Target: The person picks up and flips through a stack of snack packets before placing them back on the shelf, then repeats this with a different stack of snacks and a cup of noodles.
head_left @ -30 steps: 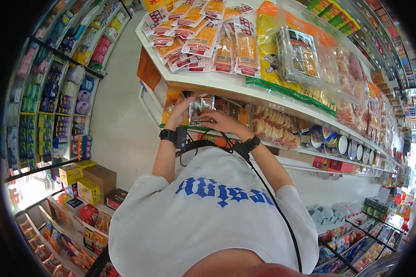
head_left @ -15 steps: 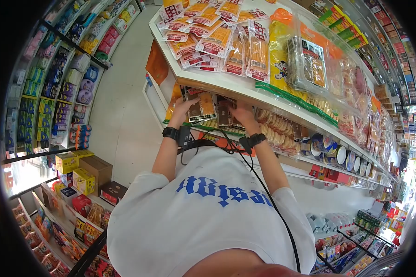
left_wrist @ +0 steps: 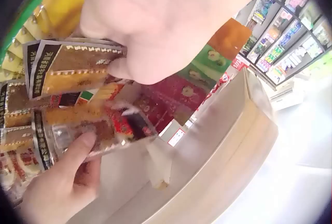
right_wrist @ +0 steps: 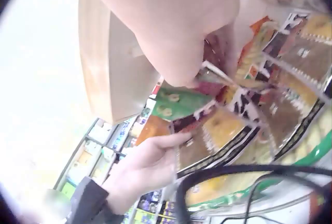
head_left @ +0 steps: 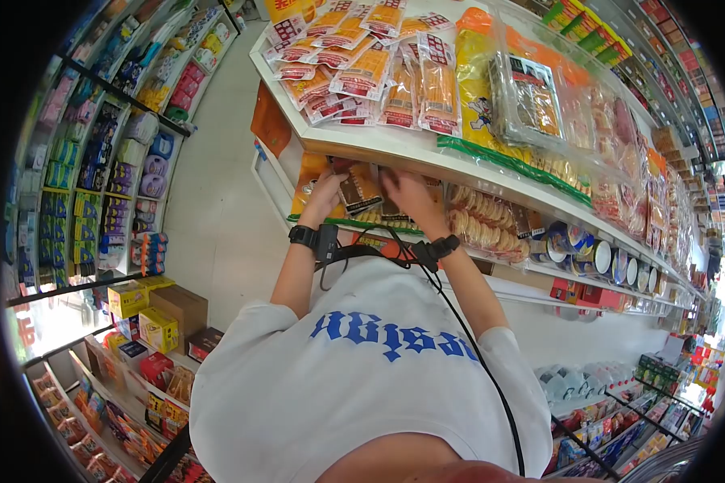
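Note:
Under the overhanging top shelf, my left hand [head_left: 325, 196] grips a small stack of flat brown-and-yellow snack packets [left_wrist: 78, 71] by their edge, thumb across the front. In the left wrist view, black strips with pale lettering run along their sides. Just to the right, my right hand [head_left: 412, 198] pinches another clear-fronted packet [left_wrist: 83, 130], its thumb lying on the plastic. That packet is tilted and close to the stack. More brown packets [right_wrist: 290, 105] lie beside it on the lower shelf, in the right wrist view. The top shelf partly hides my fingertips in the head view.
Orange-filled packets [head_left: 362, 68] are piled on the white top shelf [head_left: 338, 137], whose edge overhangs both hands. Bags of round biscuits [head_left: 483, 221] and canisters [head_left: 576, 249] stand to the right. Black cables [head_left: 387, 245] hang between my wrists. An aisle floor [head_left: 217, 185] runs along the left.
Both hands were at a shiny packet a second ago. My right hand then reached right among the packets, while the left kept the stack; now the stack is tilted and the hands are closer together.

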Tool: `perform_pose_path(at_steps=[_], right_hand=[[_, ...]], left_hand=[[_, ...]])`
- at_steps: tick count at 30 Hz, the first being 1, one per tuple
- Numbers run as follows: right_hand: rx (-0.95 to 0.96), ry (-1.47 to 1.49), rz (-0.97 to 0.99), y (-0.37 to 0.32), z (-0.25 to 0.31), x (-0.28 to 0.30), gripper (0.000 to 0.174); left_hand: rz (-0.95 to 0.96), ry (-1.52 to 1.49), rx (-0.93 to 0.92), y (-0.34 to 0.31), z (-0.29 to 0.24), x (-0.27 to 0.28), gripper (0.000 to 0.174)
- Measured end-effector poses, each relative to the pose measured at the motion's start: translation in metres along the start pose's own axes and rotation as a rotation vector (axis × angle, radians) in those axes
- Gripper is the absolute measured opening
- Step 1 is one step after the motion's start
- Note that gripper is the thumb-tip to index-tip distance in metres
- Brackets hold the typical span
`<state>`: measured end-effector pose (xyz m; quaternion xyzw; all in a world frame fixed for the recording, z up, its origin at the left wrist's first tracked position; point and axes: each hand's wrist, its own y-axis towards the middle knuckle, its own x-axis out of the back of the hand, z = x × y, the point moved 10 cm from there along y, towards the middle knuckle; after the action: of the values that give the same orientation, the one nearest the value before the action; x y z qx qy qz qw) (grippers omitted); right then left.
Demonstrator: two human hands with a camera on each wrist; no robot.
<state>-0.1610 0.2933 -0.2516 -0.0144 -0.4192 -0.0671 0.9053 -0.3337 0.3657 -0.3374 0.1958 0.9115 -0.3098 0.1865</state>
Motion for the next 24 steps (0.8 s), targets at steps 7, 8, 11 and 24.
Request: perform_pose_path(at_steps=[7, 8, 11, 24], right_hand=[[0.244, 0.183, 0.064, -0.014, 0.057, -0.029, 0.048], [0.231, 0.212, 0.103, -0.012, 0.048, -0.033, 0.049], [0.027, 0.227, 0.153, -0.011, -0.002, -0.031, 0.054], [-0.373, -0.071, -0.228, -0.065, -0.183, 0.004, 0.041]], left_hand=[[0.07, -0.03, -0.096, 0.003, -0.004, -0.021, 0.033], [0.032, 0.101, -0.153, 0.002, -0.006, -0.016, 0.032], [-0.032, 0.26, -0.121, 0.016, 0.006, 0.018, 0.037], [-0.076, 0.15, -0.019, 0.002, 0.005, 0.016, 0.026]])
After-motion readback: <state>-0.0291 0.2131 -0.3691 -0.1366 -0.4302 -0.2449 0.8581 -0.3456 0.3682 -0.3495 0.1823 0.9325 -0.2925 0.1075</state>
